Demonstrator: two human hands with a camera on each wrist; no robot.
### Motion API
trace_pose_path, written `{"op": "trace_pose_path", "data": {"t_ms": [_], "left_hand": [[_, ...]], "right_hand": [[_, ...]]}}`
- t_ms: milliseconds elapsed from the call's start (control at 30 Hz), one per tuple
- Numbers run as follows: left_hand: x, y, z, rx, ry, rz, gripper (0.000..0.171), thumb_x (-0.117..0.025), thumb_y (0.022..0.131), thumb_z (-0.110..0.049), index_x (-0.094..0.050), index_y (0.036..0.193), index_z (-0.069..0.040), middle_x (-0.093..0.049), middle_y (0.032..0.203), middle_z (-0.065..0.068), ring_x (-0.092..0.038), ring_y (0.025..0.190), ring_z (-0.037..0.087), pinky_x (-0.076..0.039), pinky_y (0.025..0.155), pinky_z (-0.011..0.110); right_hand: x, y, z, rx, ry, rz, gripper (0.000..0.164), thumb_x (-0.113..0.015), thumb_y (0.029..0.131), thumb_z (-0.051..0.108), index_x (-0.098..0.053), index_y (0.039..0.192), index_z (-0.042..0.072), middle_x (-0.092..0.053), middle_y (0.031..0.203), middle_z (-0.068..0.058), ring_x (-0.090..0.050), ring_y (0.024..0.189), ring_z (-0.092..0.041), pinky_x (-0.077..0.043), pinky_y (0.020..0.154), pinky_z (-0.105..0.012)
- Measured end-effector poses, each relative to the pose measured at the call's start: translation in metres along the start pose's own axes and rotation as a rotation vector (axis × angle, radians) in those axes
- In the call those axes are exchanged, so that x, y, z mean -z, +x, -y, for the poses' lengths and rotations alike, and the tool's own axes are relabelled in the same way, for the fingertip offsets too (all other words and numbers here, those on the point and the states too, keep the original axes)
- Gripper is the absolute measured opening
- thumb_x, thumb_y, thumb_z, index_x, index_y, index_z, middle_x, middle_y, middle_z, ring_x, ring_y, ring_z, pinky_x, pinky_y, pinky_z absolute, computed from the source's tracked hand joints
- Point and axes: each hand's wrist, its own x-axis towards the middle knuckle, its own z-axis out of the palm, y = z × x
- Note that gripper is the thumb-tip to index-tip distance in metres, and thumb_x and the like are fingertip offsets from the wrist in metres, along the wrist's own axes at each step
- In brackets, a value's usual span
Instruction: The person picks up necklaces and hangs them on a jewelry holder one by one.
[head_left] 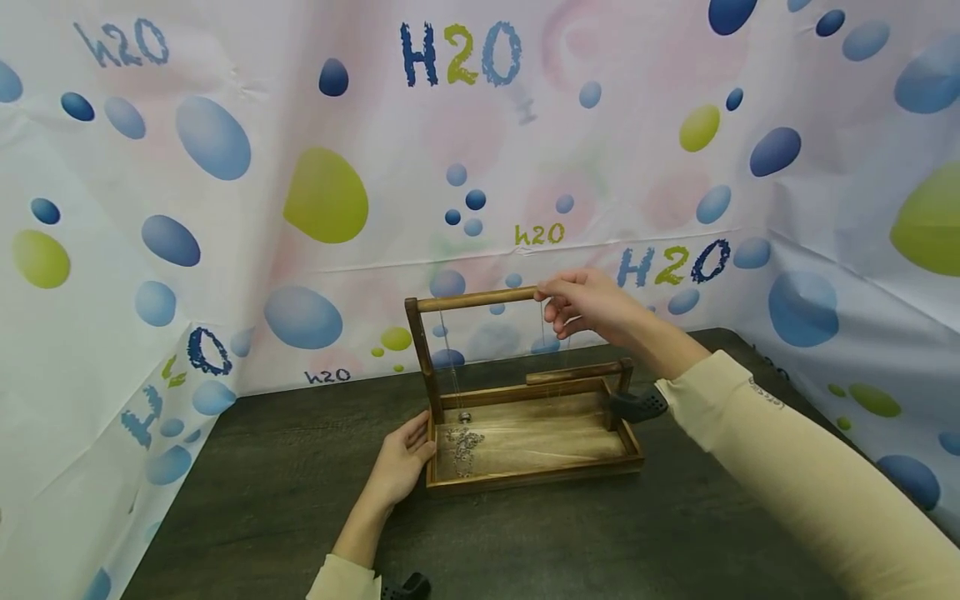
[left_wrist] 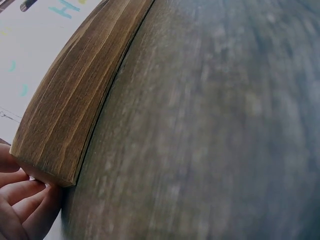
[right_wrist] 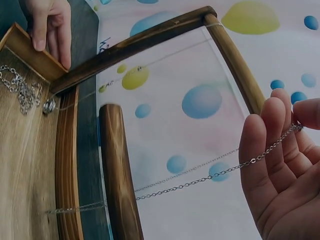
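A brown wooden jewelry stand has a shallow tray base, a tall upper bar and a shorter lower bar. My left hand grips the tray's left end wall, with the thumb over the edge in the right wrist view. At the free end of the upper bar, my right hand pinches a thin silver chain between thumb and fingers. The chain runs across the fingers and down past the lower bar. Another necklace with a round pendant hangs from the upper bar near its post.
A small heap of silver chains lies in the tray's left part. The stand rests on a dark wood-grain table. A white printed backdrop with coloured ovals rises behind it and along both sides.
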Motion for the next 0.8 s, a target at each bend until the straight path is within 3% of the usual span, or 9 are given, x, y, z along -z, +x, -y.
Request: {"op": "trace_pose_path", "data": {"t_ms": [800], "left_hand": [[0.002,0.0,-0.003,0.001,-0.011,0.007,0.056,-0.052,0.101,0.004,-0.031,0.152,0.011,-0.031,0.153,0.036,-0.036,0.139,0.049,-0.044,0.107,0.051]], "right_hand": [[0.058,-0.02,-0.008,-0.014,0.001,-0.092,0.027,-0.056,0.105,0.027,-0.066,0.106,0.002,-0.064,0.07,-0.001,-0.062,0.06,-0.013,-0.06,0.063,-0.031]]}}
